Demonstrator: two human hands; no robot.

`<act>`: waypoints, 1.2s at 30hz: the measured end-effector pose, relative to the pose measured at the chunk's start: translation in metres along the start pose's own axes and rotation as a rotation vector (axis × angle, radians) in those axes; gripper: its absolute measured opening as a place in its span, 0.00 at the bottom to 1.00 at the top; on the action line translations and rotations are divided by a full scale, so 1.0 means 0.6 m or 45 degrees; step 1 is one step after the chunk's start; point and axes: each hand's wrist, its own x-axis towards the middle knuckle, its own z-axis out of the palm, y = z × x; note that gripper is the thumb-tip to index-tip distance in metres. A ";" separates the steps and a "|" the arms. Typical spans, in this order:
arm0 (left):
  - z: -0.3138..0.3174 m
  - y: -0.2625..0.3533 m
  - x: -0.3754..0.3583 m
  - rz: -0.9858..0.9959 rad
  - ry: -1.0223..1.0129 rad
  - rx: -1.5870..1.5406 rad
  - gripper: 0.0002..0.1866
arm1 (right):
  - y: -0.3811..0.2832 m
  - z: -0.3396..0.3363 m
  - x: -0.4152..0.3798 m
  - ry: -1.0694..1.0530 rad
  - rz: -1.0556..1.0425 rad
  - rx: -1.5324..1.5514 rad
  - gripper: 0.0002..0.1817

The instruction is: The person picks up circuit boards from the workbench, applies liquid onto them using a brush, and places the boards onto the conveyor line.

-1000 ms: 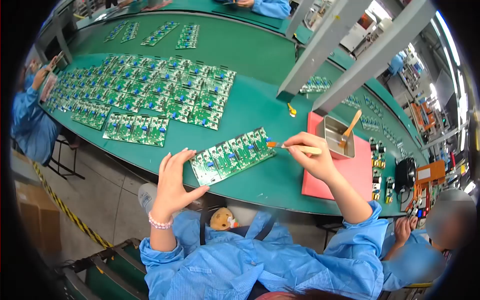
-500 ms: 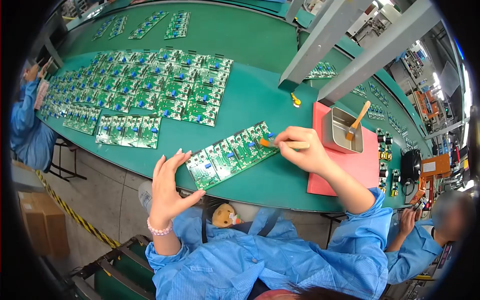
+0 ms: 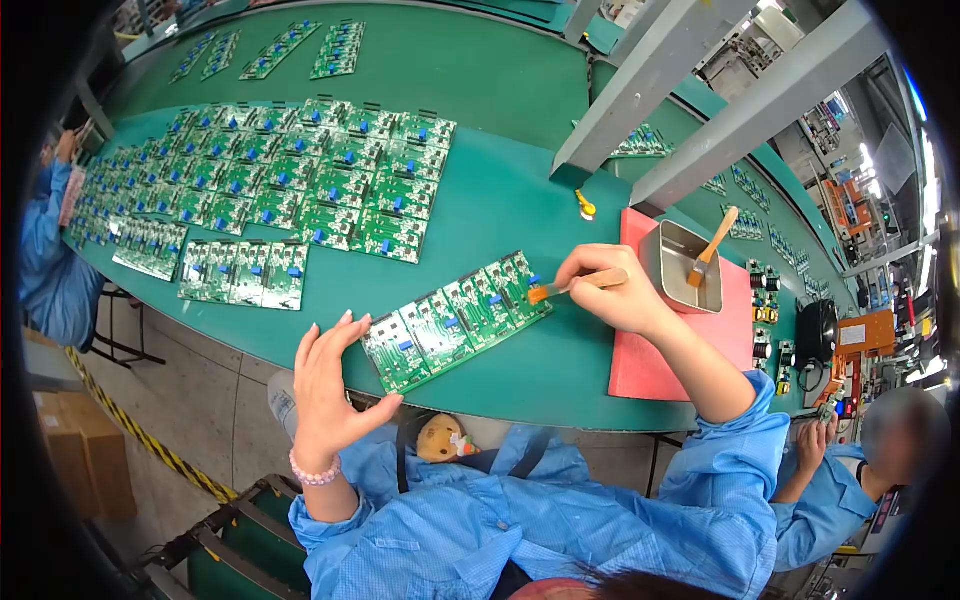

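Observation:
A long green circuit board panel (image 3: 455, 320) lies slanted on the green table (image 3: 500, 210) in front of me. My left hand (image 3: 330, 385) stands open at the panel's near-left end, fingertips touching its edge. My right hand (image 3: 615, 290) grips a small wooden brush (image 3: 570, 286) whose orange tip rests at the panel's far-right end.
Many circuit boards (image 3: 300, 180) lie in rows at the left and back. A metal tray (image 3: 685, 265) with a second brush sits on a pink mat (image 3: 680, 345). Two grey posts (image 3: 700, 100) rise at the right. Other people in blue coats sit at far left and lower right.
The brush tip has shifted slightly along the panel's right end. My left hand stays at the left end. The view has drifted a little.

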 end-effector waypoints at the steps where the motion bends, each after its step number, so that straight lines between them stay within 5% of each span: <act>1: 0.000 0.000 0.001 0.010 0.008 0.005 0.43 | -0.001 -0.005 -0.001 0.022 0.038 -0.009 0.10; 12: 0.003 -0.002 0.001 0.021 0.030 0.020 0.43 | 0.010 -0.019 0.007 0.029 0.178 0.015 0.10; 22: 0.004 0.000 0.001 0.015 0.021 0.038 0.42 | 0.021 0.016 0.023 -0.137 -0.031 0.288 0.08; 36: 0.005 -0.002 0.001 0.017 0.024 0.038 0.43 | 0.017 -0.024 0.005 -0.061 0.144 0.010 0.09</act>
